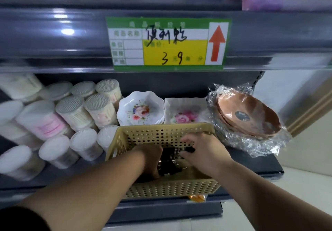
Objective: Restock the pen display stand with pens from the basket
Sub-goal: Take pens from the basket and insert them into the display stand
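A tan perforated plastic basket [161, 133] sits at the front of a dark shelf. A bunch of dark pens [170, 160] lies inside it. My left hand [150, 160] reaches down into the basket and its fingers curl round the pens from the left. My right hand [203, 150] is also inside, with its fingertips pinching the pens' far ends. Much of the pens is hidden by both hands. No pen display stand is in view.
Tubs of cotton swabs and toothpicks [71, 110] fill the shelf's left. Flowered white dishes [140, 108] stand behind the basket. Wrapped brown bowls [248, 115] lean at the right. A green and yellow price label [167, 44] hangs on the shelf edge above.
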